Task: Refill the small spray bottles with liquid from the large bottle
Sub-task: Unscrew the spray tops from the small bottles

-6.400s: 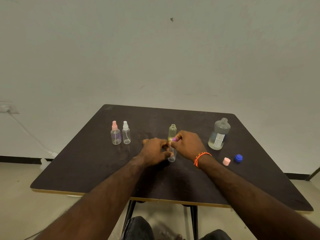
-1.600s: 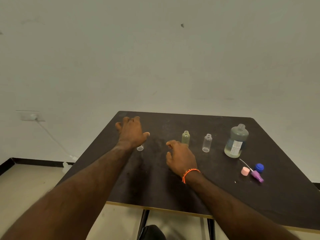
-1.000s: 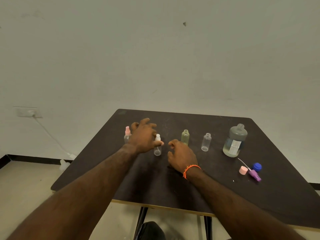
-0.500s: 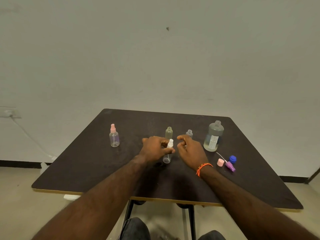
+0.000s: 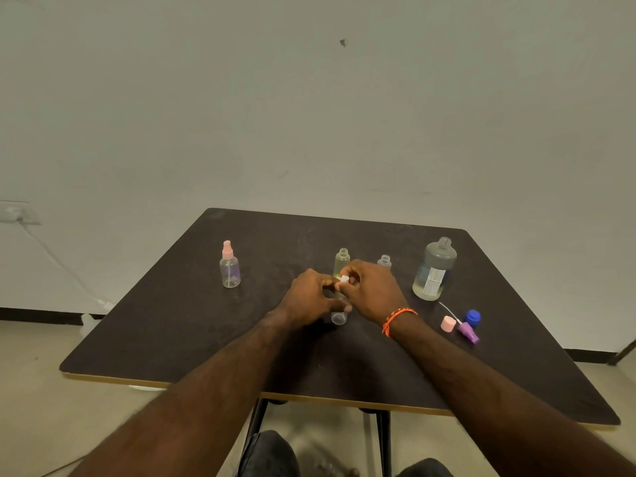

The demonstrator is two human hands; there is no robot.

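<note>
A dark brown table (image 5: pixel 179 325) with a pale edge strip stands against a plain off-white wall (image 5: pixel 309 115) bearing 1 small dark mark (image 5: pixel 342 42), high above the hands. Far left of the hands, a wall socket (image 5: pixel 17 215) feeds a white cable (image 5: pixel 58 263) running down toward the beige floor (image 5: pixel 31 390).

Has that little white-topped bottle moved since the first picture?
Yes. The white-topped bottle left its place beside the pink-topped bottle and now sits toward the table's middle.

Bare room, prob. office/lab: plain wall (image 5: pixel 309 115), dark table (image 5: pixel 172 321), wall socket (image 5: pixel 17 215).
</note>
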